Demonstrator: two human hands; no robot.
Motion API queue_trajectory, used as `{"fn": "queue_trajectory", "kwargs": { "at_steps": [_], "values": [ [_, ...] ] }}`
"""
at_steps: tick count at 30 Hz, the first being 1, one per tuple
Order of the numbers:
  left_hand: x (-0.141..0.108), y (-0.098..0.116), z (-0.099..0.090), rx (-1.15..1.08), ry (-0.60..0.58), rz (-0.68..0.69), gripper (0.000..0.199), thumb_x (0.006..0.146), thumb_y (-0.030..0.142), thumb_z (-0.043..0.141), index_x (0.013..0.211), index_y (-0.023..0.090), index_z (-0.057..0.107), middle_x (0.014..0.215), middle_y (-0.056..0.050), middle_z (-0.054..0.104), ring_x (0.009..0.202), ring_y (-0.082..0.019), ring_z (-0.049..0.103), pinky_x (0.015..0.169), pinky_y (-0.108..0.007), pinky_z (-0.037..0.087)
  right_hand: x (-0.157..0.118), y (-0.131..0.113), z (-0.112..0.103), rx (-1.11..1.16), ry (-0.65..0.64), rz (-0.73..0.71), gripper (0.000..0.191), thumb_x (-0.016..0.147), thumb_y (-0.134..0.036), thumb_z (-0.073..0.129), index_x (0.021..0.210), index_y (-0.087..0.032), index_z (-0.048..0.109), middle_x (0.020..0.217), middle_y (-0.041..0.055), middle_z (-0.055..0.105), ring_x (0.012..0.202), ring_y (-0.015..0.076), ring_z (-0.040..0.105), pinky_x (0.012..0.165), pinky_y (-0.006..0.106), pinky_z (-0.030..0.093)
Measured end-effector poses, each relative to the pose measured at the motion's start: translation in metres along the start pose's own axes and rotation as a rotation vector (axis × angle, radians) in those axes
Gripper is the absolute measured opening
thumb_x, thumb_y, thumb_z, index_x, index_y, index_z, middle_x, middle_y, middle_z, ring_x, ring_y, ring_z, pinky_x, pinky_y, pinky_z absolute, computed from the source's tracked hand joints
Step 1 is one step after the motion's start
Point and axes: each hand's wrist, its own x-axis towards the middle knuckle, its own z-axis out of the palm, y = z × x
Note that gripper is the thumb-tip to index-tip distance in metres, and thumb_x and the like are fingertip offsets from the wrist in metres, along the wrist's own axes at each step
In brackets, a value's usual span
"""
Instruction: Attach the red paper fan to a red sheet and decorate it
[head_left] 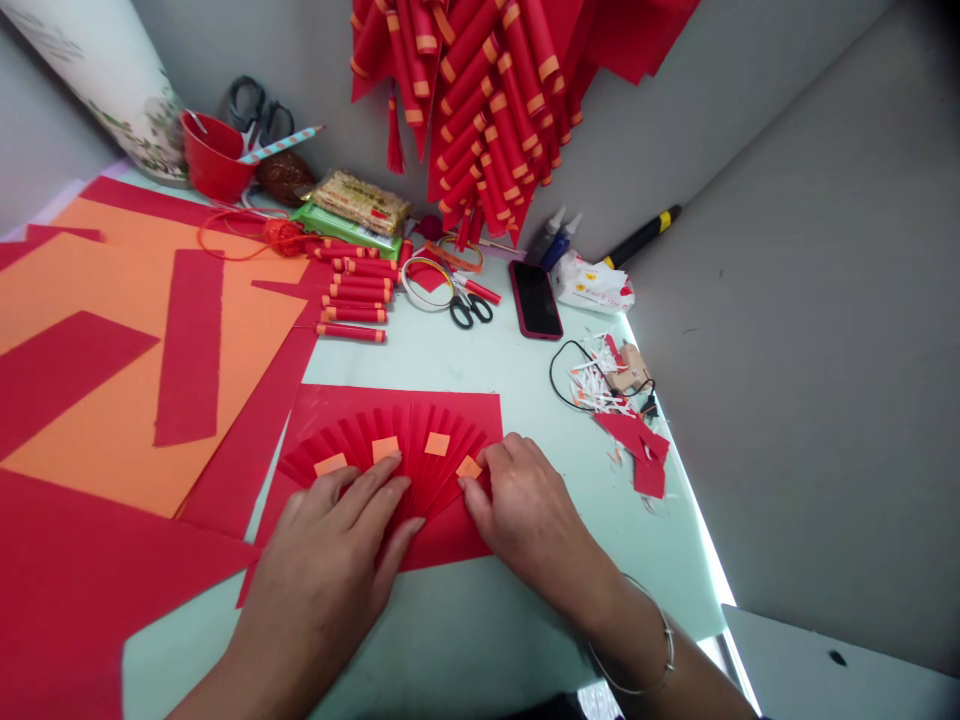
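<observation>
One fan (411, 430) lies spread on one red sheet (450, 542), at the near middle of the bench (652, 580). Four orange squares (437, 444) sit on the pleats in an arc, spaced apart. Behind the sheet, at least six red rolls (351, 333) are stacked in a column. Two scissors are visible: one pair (469, 302) lies on the bench, and a second pair (256, 120) stands at the cup (210, 160). One pencil (281, 145) leans across the cup's rim. Two packets (360, 200) lie beyond the rolls. One phone (535, 300) lies face up near two small bottles (565, 243). A pile of scraps (592, 388) occupies the right edge; the pieces are too tangled to count. Both hands are palm down. The left hand (326, 540) is wide: its fingers extend flat across the left part of the fan, the index fingertip at the second square from the left, the thumb set apart and pointing right. The right hand (525, 495) is narrow: its fingers are curled, with the thumb and index finger on either side of the rightmost square. Whether they pinch or only press it cannot be told. One bangle (669, 640) encircles the right wrist.
</observation>
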Motion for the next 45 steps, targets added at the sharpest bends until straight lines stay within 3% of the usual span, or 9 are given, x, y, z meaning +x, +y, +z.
{"fn": "queue_trajectory", "kwargs": {
  "at_steps": [23, 38, 45],
  "values": [
    [-0.0003, 0.0001, -0.0003, -0.013, -0.007, 0.000, 0.032, 0.090, 0.029, 0.060, 0.113, 0.008, 0.067, 0.119, -0.015, 0.069, 0.099, -0.037, 0.055, 0.077, -0.050, 0.050, -0.0006, 0.0016, 0.0013, -0.020, 0.094, 0.003, 0.010, 0.089, -0.021, 0.058, 0.081, -0.016, 0.060, 0.082, 0.0086, 0.059, 0.080, 0.0241, 0.055, 0.069, 0.037, 0.047],
    [0.0004, -0.0006, -0.0001, -0.018, 0.019, 0.015, 0.030, 0.090, 0.027, 0.060, 0.111, 0.007, 0.066, 0.119, -0.016, 0.070, 0.097, -0.036, 0.056, 0.075, -0.050, 0.050, 0.0019, 0.0013, 0.0001, 0.034, 0.049, 0.037, 0.012, 0.092, -0.025, 0.057, 0.087, -0.015, 0.061, 0.088, 0.0092, 0.059, 0.085, 0.0253, 0.055, 0.076, 0.039, 0.049],
    [0.0007, -0.0009, 0.0005, -0.026, 0.029, 0.009, 0.029, 0.088, 0.026, 0.062, 0.111, 0.008, 0.066, 0.118, -0.015, 0.069, 0.098, -0.036, 0.056, 0.076, -0.049, 0.050, 0.0023, 0.0021, -0.0050, 0.179, 0.000, -0.009, 0.010, 0.093, -0.018, 0.054, 0.096, -0.015, 0.063, 0.097, 0.0082, 0.058, 0.091, 0.0220, 0.055, 0.082, 0.036, 0.048]
  ]
}}
